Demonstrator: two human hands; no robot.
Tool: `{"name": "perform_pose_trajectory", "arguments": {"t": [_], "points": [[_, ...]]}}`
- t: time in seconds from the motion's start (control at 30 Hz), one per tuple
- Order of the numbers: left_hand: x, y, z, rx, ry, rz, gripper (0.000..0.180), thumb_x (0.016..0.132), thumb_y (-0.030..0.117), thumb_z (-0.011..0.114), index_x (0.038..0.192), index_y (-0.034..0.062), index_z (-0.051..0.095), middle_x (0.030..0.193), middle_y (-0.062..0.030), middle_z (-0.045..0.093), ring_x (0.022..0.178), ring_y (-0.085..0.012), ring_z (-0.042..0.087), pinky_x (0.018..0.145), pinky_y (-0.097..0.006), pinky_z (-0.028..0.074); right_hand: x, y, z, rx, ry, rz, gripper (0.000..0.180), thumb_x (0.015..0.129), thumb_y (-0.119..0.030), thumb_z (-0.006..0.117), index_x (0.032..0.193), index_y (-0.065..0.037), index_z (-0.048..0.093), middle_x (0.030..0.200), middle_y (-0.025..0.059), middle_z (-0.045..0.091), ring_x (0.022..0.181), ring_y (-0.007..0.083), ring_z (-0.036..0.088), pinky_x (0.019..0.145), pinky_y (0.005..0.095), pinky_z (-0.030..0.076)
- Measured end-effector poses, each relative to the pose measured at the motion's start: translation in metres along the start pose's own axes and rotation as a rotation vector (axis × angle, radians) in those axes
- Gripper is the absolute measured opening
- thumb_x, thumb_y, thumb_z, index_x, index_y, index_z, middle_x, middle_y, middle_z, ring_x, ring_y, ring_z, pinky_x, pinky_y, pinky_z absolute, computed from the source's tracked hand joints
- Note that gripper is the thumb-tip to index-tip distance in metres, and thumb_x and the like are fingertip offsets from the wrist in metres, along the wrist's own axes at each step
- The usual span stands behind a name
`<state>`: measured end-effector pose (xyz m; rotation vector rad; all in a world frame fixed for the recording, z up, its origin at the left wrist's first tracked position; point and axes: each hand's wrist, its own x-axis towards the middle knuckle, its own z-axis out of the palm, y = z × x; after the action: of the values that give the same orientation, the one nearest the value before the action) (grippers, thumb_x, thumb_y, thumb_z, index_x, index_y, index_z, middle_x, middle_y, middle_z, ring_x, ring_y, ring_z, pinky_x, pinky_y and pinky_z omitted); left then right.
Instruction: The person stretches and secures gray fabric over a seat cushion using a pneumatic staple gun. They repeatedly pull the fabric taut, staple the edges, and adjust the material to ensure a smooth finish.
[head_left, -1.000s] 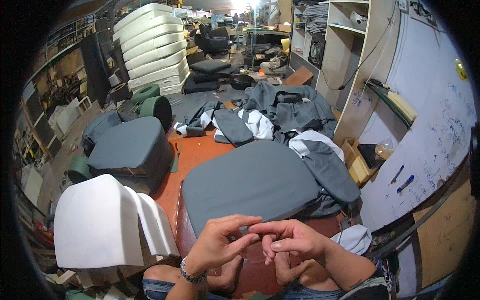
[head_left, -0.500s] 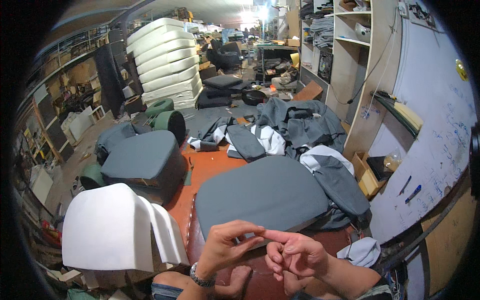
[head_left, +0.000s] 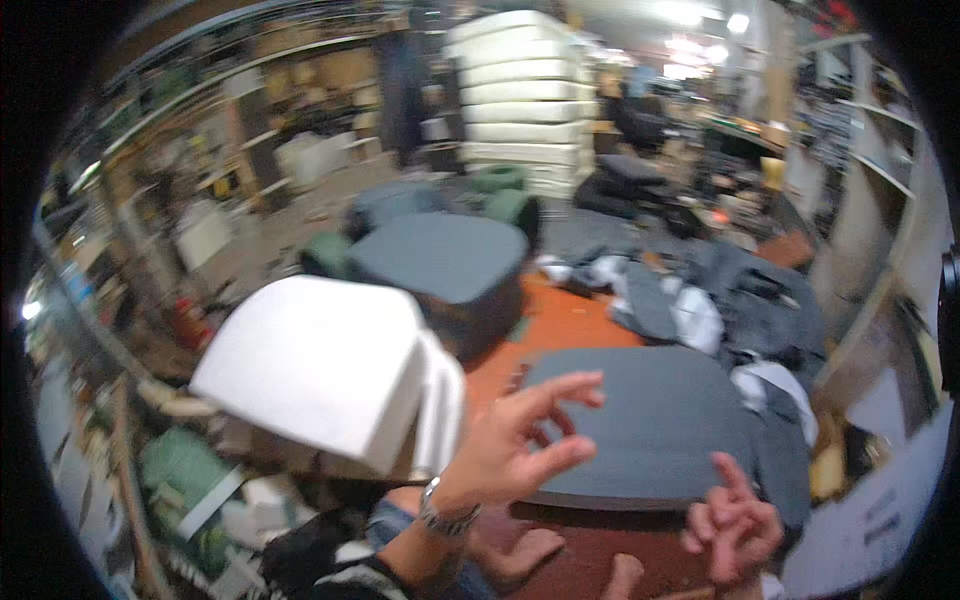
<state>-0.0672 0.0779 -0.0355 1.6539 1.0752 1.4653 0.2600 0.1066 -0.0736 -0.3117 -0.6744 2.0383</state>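
Head view is blurred by motion, so fine detail is not resolved. At the left, a white foam block (head_left: pixel 320 370) is seen resting on cluttered stock, with a grey covered cushion (head_left: pixel 440 255) behind it and a stack of white foam slabs (head_left: pixel 520 90) further back. Just right of the foam block, the left hand (head_left: pixel 510 445), with a metal wristwatch (head_left: pixel 445 515) on its wrist, is raised with fingers spread and thumb apart; nothing is gripped in it. It is held over the near left corner of a flat grey seat cushion (head_left: pixel 650 425), which lies on an orange-red worktable (head_left: pixel 560 320) directly ahead. The right hand (head_left: pixel 735 525) is held at the cushion's near right edge, fingers curled and one finger raised; whether anything thin is pinched in it cannot be told. A heap of grey fabric covers (head_left: pixel 740 300) lies beyond the cushion, with open shelving (head_left: pixel 880 200) at the far right. Judged from this position, any handling of the cushion is best done with both hands brought to its near edge, the cushion being gripped at the two corners so that it is lifted level.
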Motion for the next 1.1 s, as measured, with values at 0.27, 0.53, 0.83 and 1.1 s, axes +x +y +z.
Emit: {"name": "perform_pose_trajectory", "arguments": {"t": [0.27,0.53,0.83,1.1], "points": [[-0.110,-0.055,-0.156,0.088,1.251,0.019,0.049,0.109,0.032,0.046,0.151,0.0059,0.046,0.138,-0.0134,0.056,0.110,-0.0222,0.056,0.089,-0.038,0.053,-0.006,-0.042,-0.011,0.015,-0.100,-0.166,0.050,0.102,-0.020,0.052,0.145,0.004,0.051,0.095,0.0098,0.059,0.085,0.0234,0.055,0.072,0.0409,0.048],[-0.246,-0.176,-0.193,-0.451,1.415,-0.573,0.091,0.096,0.078,0.041,0.156,0.0085,0.041,0.159,-0.0123,0.041,0.140,-0.0314,0.040,0.113,-0.058,0.025,-0.008,-0.032,-0.013,-0.464,0.210,-0.573,0.051,0.105,-0.037,0.052,0.141,-0.002,0.052,0.083,0.0054,0.050,0.070,0.0167,0.054,0.060,0.0329,0.053],[-0.215,-0.120,-0.156,-0.316,1.158,-0.739,0.106,0.094,0.085,0.034,0.154,-0.0012,0.042,0.158,-0.0175,0.042,0.149,-0.0325,0.030,0.121,-0.063,0.009,-0.005,-0.031,0.007,-1.214,0.268,-0.847,0.050,0.098,-0.002,0.057,0.147,0.003,0.048,0.088,0.0063,0.064,0.081,0.0093,0.058,0.078,0.0257,0.050],[-0.085,-0.109,-0.067,-0.247,0.824,-0.123,0.058,0.109,0.046,0.044,0.150,0.0057,0.049,0.150,-0.0123,0.050,0.136,-0.0273,0.045,0.114,-0.048,0.035,-0.003,-0.064,-0.030,-1.284,0.619,-0.926,0.021,0.101,-0.010,0.069,0.118,0.002,0.071,0.081,0.0021,0.066,0.071,0.0066,0.059,0.069,0.0238,0.052]]}}
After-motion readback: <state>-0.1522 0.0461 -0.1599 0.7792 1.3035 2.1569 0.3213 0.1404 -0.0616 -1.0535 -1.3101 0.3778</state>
